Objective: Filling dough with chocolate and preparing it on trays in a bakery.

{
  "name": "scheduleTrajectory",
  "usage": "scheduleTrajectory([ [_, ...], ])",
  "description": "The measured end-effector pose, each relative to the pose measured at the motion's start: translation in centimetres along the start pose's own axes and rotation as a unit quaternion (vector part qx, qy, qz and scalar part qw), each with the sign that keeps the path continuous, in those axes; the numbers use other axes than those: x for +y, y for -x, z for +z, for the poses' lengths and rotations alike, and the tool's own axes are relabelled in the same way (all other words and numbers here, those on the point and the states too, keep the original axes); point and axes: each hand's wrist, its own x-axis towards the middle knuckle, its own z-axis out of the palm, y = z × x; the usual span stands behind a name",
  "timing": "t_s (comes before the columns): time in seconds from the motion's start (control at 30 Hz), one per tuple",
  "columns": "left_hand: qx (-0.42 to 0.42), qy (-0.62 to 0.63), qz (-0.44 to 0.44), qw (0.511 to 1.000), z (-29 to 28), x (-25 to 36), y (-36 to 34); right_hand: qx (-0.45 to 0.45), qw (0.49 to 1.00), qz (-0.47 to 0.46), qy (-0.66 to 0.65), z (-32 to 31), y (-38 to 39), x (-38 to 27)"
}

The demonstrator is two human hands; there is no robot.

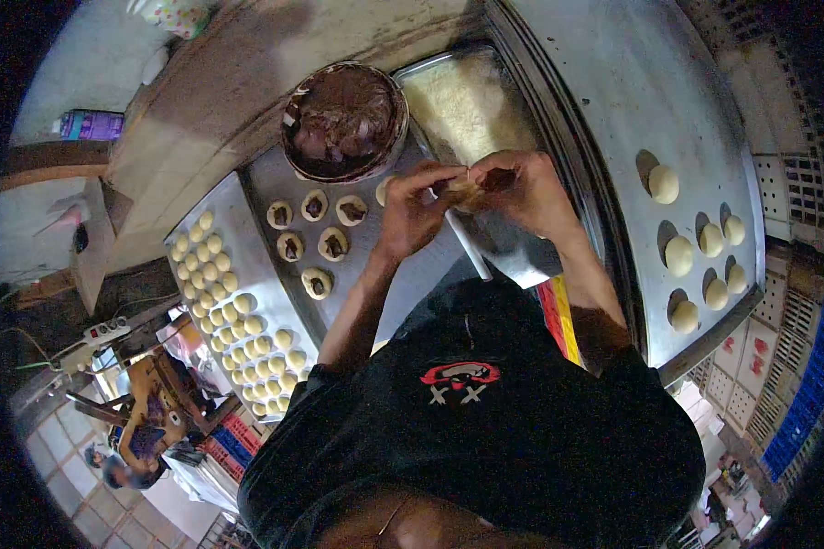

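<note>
Both hands are raised together over the lower end of a metal pan holding pale powder. Left hand: fingers bent, tips drawn narrow on a dough piece. Right hand: fingers curled, tips meeting the left's at the same piece, which sits between the hands, mostly covered; whether it contains filling, cannot tell. Bowl of dark brown filling stands beyond the left hand. Below it, on the middle tray, six flattened dough rounds each carry a dark dab; another pale round is partly hidden beside the left hand. Left tray: many small dough balls. Right tray: seven larger balls, spaced apart.
</note>
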Motion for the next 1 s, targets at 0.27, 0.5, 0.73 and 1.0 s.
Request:
scheduleTrajectory([
  [0.27, 0.053, -0.157, 0.116, 0.979, 0.0, 2.9, 0.1, 0.077, 0.997, 0.001, -0.026, 1.0, 0.6, 1.3],
  [0.5, 0.051, -0.111, 0.182, 0.976, 0.4, 1.3, 1.5, 0.095, 0.988, -0.118, 0.034, 1.9, 2.2, -1.1],
  [0.73, 0.103, -0.129, 0.08, 0.983, 3.1, 5.7, 4.5, 0.15, 0.974, -0.116, 0.121, 3.5, 3.9, -2.7],
  [1.0, 0.21, -0.067, 0.252, 0.942, 3.7, 5.8, 6.5, 0.216, 0.917, -0.209, 0.264, 6.4, 7.7, -4.8],
])
